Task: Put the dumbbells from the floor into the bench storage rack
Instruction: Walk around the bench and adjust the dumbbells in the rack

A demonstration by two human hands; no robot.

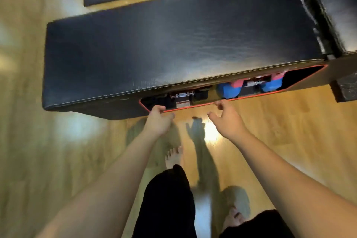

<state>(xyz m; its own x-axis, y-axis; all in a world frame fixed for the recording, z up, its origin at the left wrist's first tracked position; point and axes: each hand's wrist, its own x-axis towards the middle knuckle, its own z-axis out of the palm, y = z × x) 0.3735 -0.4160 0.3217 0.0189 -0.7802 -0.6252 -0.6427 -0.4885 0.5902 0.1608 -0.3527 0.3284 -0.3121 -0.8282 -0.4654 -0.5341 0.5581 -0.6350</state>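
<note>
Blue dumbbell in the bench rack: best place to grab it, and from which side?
Take the blue dumbbell by the bar between its two heads, reaching in from the open front of the rack. The bench top covers it from above; the bar lies parallel to the opening.

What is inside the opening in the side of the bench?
A blue dumbbell with pink behind it, and dark objects with metal parts on the left. The bench top covers the rest.
</note>
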